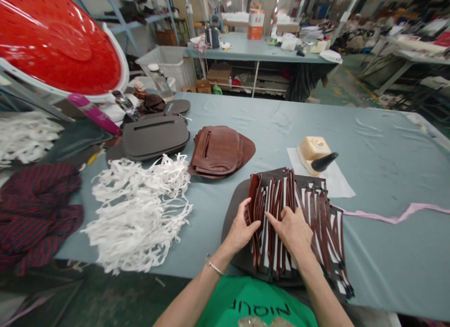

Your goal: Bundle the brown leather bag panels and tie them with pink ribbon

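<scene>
Head view: leather strips (298,209) lie under both hands' fingers (272,219)

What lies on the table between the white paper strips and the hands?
Bare table only; the head view shows nothing between the white strips and the left hand.

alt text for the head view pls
Two bare hands, left hand and right hand, rest on a row of brown leather strips on a grey-blue table. To the left lie white strips and stacked brown leather pieces.
</scene>
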Tool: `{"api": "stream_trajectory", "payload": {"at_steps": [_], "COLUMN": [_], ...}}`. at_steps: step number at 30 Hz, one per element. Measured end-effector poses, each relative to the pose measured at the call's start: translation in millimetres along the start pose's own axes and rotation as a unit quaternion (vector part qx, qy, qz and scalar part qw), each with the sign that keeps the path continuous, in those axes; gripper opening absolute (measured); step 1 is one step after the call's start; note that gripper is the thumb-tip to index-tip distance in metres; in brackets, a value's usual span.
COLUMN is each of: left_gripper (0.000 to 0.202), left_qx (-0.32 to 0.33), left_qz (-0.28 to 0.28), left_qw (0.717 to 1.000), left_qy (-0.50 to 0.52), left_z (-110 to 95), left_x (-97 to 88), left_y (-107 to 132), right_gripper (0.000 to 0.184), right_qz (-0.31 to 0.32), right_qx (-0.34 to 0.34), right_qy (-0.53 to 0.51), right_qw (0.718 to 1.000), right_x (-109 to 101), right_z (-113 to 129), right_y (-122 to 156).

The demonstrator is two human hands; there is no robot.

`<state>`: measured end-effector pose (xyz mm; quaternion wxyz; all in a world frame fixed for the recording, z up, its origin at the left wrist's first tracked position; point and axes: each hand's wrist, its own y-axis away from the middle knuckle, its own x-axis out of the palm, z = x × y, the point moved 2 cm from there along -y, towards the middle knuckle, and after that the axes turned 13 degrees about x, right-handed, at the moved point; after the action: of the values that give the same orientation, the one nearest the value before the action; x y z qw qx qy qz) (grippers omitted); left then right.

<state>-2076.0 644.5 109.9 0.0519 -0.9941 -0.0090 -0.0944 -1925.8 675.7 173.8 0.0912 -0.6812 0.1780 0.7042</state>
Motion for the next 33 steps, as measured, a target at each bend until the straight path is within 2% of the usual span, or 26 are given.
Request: {"api": "stream_trajectory", "payload": {"at_steps": [4,7,12,15,18,20,22,23,26,28,30,33], "left_gripper": [0.076,0.081,0.044,0.043,0.047,0.049,0.052,0.056,0.072,0.083,0.087,0.085], "left_qx": [-0.002,-0.001,-0.005,-0.01,-0.052,-0.07,-0.064,-0.062,-0.109,-0.152,-0.177,-0.203], "left_qz": [0.0,0.0,0.081,0.071,0.005,-0.043,-0.077,-0.09,-0.099,-0.084,-0.061,-0.021], "left_qw": [1.0,1.0,0.992,0.994,0.998,0.995,0.983,0.969,0.908,0.88,0.865,0.869], "left_qy": [0.002,-0.022,-0.098,-0.083,-0.044,-0.064,-0.156,-0.221,-0.392,-0.443,-0.465,-0.45], "left_z": [0.0,1.1,6.3,13.9,27.6,39.3,51.9,58.4,76.9,84.7,86.2,80.7], "left_x": [2.7,3.9,8.9,8.4,-1.7,-14.5,-30.7,-39.0,-58.9,-63.4,-59.1,-39.7], "left_y": [-0.1,2.0,9.6,10.4,5.5,0.8,-3.4,-5.2,-10.1,-14.8,-21.5,-32.6], "right_gripper": [0.041,0.042,0.031,0.023,0.02,0.025,0.034,0.04,0.057,0.066,0.07,0.067], "right_qz": [0.001,-0.007,-0.041,-0.079,-0.137,-0.156,-0.119,-0.077,0.001,0.037,0.065,0.123], "right_qx": [-0.021,-0.021,-0.054,-0.092,-0.087,-0.019,0.103,0.172,0.248,0.271,0.287,0.292], "right_qy": [0.016,0.007,-0.039,-0.098,-0.19,-0.242,-0.272,-0.289,-0.312,-0.33,-0.351,-0.396], "right_qw": [1.0,1.0,0.997,0.988,0.968,0.957,0.949,0.939,0.917,0.903,0.889,0.862], "right_x": [4.8,8.7,13.0,9.7,4.5,7.5,21.8,33.3,71.3,93.7,108.6,116.1], "right_z": [-1.1,-3.5,-4.3,-13.6,-50.7,-95.6,-149.5,-176.1,-235.1,-255.6,-264.3,-265.8], "right_y": [0.1,-1.3,3.6,3.1,-14.3,-34.8,-56.2,-64.9,-78.7,-81.4,-84.0,-91.7]}}
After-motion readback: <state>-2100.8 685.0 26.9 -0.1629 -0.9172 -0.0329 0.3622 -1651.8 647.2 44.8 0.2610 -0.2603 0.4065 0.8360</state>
